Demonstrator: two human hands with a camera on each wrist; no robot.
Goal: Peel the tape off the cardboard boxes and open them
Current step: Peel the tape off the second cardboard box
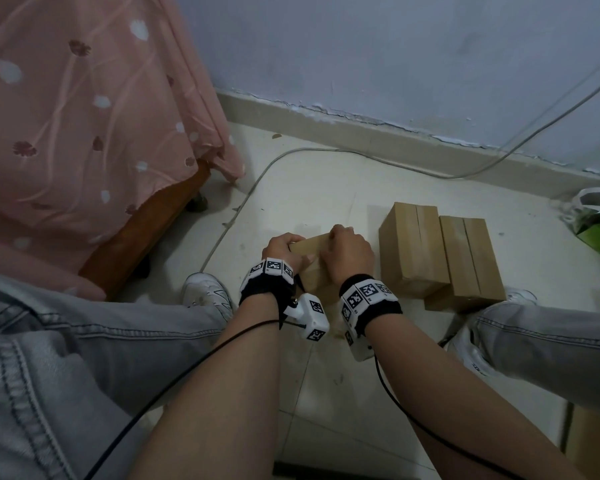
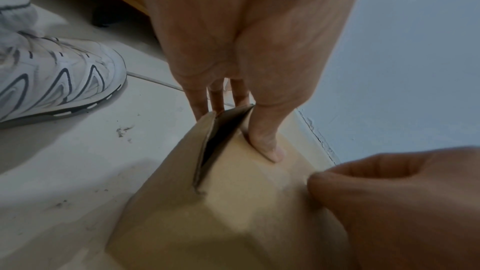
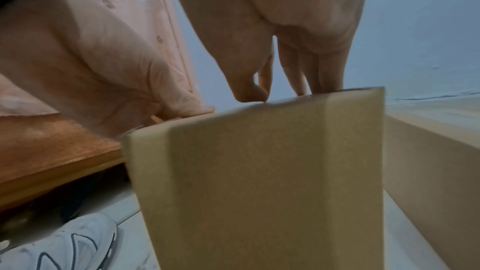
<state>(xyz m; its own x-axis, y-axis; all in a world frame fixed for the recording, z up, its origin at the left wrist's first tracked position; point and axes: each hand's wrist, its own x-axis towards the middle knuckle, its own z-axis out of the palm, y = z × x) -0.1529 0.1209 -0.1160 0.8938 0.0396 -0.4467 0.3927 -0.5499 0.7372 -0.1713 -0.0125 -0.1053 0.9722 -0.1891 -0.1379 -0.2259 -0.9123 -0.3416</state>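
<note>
A brown cardboard box (image 1: 310, 249) stands on the floor between my feet. My left hand (image 1: 282, 247) grips its left end, thumb pressed on the top face and fingers curled behind. In the left wrist view, the box (image 2: 233, 202) shows a seam (image 2: 210, 151) gaping open beside that thumb (image 2: 270, 147). My right hand (image 1: 345, 252) grips the far top edge on the right. The right wrist view shows its thumb (image 3: 249, 94) at the box (image 3: 259, 171) edge, fingers curled behind. A pale glossy band crosses the top; I cannot tell whether tape is pinched.
Two more shut cardboard boxes (image 1: 409, 247) (image 1: 471, 261) stand close on the right, another partly under them. A wooden bed frame (image 1: 142, 237) with a pink cover is at the left. A cable (image 1: 243, 199) runs along the tiled floor. A green bag (image 1: 596, 223) lies far right.
</note>
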